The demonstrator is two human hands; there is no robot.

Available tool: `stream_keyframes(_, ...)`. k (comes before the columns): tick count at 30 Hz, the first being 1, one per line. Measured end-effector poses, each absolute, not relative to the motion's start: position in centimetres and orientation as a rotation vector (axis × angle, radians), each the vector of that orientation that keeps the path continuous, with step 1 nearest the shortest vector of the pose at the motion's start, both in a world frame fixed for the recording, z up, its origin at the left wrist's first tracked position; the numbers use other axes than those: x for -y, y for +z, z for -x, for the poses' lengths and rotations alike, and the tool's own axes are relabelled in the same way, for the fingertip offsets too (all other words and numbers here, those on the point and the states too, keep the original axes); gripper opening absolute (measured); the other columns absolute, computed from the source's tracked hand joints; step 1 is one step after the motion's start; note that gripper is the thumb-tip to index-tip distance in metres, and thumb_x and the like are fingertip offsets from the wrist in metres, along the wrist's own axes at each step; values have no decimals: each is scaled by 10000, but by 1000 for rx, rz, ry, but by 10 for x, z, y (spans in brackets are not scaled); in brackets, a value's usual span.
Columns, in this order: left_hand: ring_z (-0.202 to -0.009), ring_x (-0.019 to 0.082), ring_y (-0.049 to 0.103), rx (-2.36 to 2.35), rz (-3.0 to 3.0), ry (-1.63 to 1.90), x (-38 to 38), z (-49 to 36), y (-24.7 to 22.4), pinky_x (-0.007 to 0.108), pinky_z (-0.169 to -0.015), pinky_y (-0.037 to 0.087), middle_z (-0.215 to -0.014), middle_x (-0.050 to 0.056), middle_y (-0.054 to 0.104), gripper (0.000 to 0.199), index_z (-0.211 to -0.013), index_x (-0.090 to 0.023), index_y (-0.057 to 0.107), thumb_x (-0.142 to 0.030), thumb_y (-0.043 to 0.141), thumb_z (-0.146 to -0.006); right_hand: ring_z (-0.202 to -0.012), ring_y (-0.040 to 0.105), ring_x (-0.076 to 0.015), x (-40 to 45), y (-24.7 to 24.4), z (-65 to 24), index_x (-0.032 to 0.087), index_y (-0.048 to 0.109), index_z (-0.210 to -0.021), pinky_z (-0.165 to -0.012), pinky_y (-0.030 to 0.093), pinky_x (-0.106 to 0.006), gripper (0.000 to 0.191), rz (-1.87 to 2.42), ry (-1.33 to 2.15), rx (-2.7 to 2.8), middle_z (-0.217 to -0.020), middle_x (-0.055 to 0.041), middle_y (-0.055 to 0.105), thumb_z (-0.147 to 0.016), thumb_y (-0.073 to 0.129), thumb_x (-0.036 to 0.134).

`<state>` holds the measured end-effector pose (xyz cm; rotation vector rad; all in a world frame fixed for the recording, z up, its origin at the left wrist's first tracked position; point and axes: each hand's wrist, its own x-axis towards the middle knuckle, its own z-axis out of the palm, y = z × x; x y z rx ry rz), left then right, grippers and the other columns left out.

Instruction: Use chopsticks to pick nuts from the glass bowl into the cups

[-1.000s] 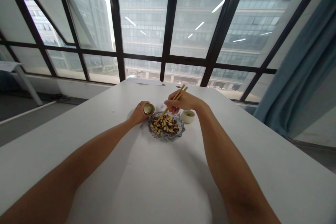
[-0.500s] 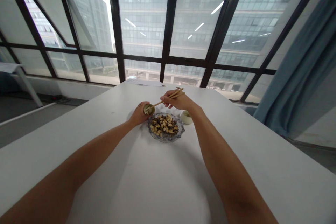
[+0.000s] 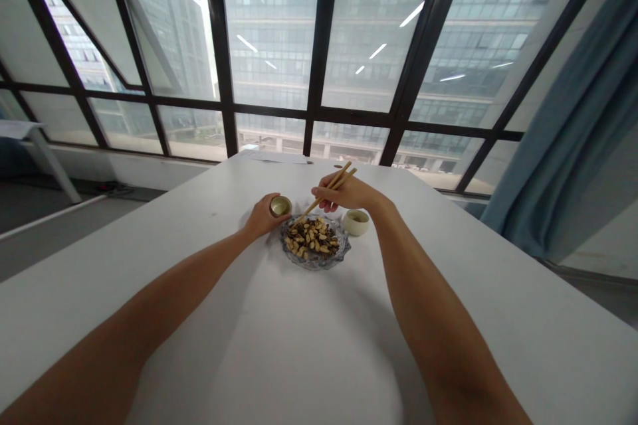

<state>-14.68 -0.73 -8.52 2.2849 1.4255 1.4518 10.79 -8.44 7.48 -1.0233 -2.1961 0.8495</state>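
Note:
My left hand (image 3: 263,214) is closed around a small gold-coloured cup (image 3: 281,206), tilted so its inside shows; I see no food in it. A pair of wooden chopsticks (image 3: 326,190) is gripped in my right hand (image 3: 343,192), their tips down at the far left of a glass plate (image 3: 343,249). Mixed nuts and seeds (image 3: 313,238), pale and dark, are heaped on that plate. Just right of the plate, below my right hand, stands a small cream-coloured cup (image 3: 355,222).
Everything stands on a white table (image 3: 279,332). White paper (image 3: 279,157) lies at its far edge, by the window wall. A blue curtain (image 3: 563,139) hangs at the right. Another table (image 3: 34,133) is partly visible at the far left.
The chopstick tips have moved from inside the gold-coloured cup to the plate's edge. My right hand shifted slightly right, and the cup now appears empty where pale bits showed before.

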Motion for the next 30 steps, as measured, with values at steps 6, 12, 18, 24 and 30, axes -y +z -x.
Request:
stream_keyframes(6,-1203,300,630,-1460,-2248,1453,8,146,-84,432,-1075,484,-1295,134,662,692,-1239,-175,580,-506,825,-682,-503,672,-121,85,74,-103,162,637,-685,-456,547,-195,301,1038,788,2213,-605,-29,707,-911,730,338)
stream_keyframes(12,-1167,304,653,-1481,-2226,1461,6,147,-88,441,-1046,508,-1264,129,682,693,-1228,-171,592,-531,819,-682,-463,662,-121,84,76,-110,159,622,-692,-424,534,-188,306,1089,762,2180,-571,-33,699,-951,675,313)
stream_keyframes(18,-1173,309,650,-1498,-2230,1436,6,148,-88,442,-1048,509,-1267,133,681,700,-1228,-170,597,-552,817,-685,-444,652,-127,82,74,-110,151,643,-712,-410,529,-200,336,1097,796,2138,-567,-41,697,-975,643,359)
stream_keyframes(24,-1168,308,652,-1505,-2224,1429,6,148,-87,438,-1046,507,-1268,142,680,709,-1229,-155,600,-551,815,-681,-450,653,-123,85,74,-106,152,642,-703,-411,526,-195,337,1152,792,2201,-566,-31,692,-957,676,371)
stream_keyframes(30,-1157,310,656,-1515,-2196,1416,8,149,-85,437,-1026,516,-1250,141,685,717,-1237,-154,597,-553,810,-681,-482,668,-129,82,73,-106,151,646,-702,-426,542,-199,338,1136,787,2232,-596,-37,702,-945,690,383)
